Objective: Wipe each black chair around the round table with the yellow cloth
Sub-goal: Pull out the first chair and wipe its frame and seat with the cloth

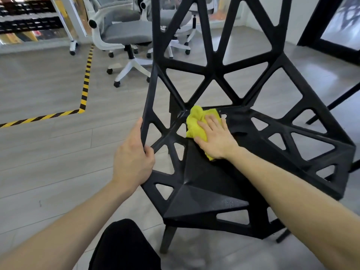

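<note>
A black chair (210, 184) with an open triangular lattice seat and back fills the middle of the head view. My right hand (215, 138) presses the crumpled yellow cloth (194, 121) flat against the seat near where it meets the back; part of the cloth is hidden under the palm. My left hand (134, 154) grips the chair's left seat edge, thumb on the rim and fingers wrapped around it. The round table is not in view.
White-framed office chairs with grey seats (124, 34) stand on castors behind the black chair. Yellow-black hazard tape (85, 84) runs across the grey plank floor at the left. A dark frame (315, 32) stands at the upper right. My black-trousered knee (124, 246) is at the bottom.
</note>
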`<action>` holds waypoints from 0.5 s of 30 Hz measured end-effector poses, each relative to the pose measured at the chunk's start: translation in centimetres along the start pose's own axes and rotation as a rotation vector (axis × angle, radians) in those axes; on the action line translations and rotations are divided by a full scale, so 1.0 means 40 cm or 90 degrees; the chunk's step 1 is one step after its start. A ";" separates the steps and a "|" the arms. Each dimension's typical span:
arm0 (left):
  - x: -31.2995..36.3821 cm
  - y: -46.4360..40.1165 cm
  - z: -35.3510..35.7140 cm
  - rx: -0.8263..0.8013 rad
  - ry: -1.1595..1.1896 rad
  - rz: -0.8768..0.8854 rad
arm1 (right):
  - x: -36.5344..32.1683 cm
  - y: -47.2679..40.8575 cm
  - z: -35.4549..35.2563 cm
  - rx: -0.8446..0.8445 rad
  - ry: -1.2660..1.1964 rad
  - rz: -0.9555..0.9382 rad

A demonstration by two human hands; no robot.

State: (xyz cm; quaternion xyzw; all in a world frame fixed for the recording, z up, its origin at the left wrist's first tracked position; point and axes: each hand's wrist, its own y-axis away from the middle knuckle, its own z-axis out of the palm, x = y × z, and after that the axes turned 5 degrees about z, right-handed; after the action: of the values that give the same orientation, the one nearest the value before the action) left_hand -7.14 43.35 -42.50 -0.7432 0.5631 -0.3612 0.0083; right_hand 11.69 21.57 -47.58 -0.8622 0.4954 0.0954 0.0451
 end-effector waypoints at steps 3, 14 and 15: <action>0.007 0.000 0.001 -0.014 -0.057 0.029 | 0.008 -0.042 0.005 -0.019 -0.006 0.067; 0.002 -0.033 0.004 -0.178 -0.408 0.447 | 0.216 0.140 -0.085 -0.008 0.118 0.187; 0.003 -0.033 0.005 -0.167 -0.405 0.448 | 0.236 0.096 -0.080 0.013 0.116 0.215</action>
State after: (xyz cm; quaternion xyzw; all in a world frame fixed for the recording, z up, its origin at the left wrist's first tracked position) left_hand -5.90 43.63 -42.03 -0.5762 0.7903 -0.0175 0.2078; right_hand 13.40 11.11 -46.36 -0.7713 0.6362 0.0178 -0.0081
